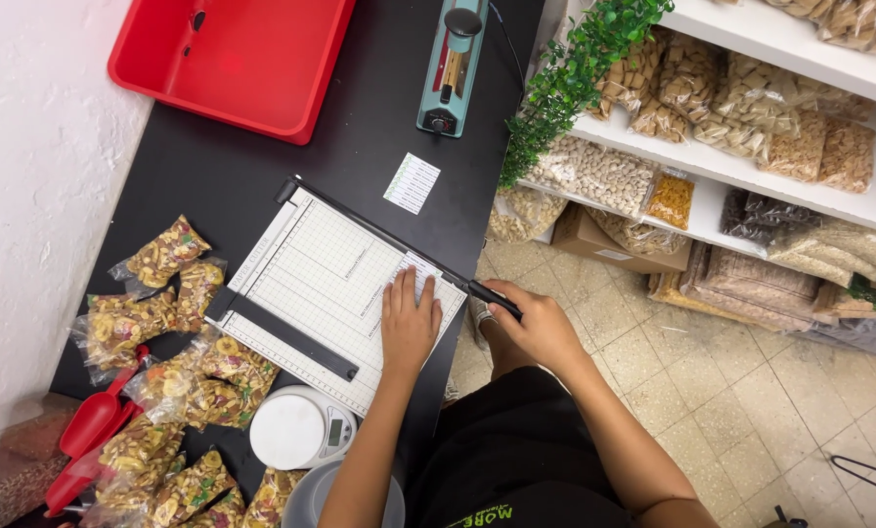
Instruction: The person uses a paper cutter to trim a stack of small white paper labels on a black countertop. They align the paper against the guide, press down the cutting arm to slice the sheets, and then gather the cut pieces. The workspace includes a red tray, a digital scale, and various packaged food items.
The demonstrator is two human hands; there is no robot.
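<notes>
A white paper trimmer (330,279) with a printed grid lies on the black table (233,176). My left hand (409,323) presses flat on a small sheet at the trimmer's right corner, fingers spread. My right hand (536,328) grips the black handle (492,298) of the cutting arm, which lies down along the trimmer's upper edge. A small white label sheet (412,183) sits on the table just beyond the trimmer.
Several clear bags of mixed nuts and dried fruit (164,323) lie at the left, with a red scoop (91,425). A round white scale (299,427), a red tray (233,59) and a teal heat sealer (450,64) stand nearby. Shelves (751,176) of bagged goods fill the right.
</notes>
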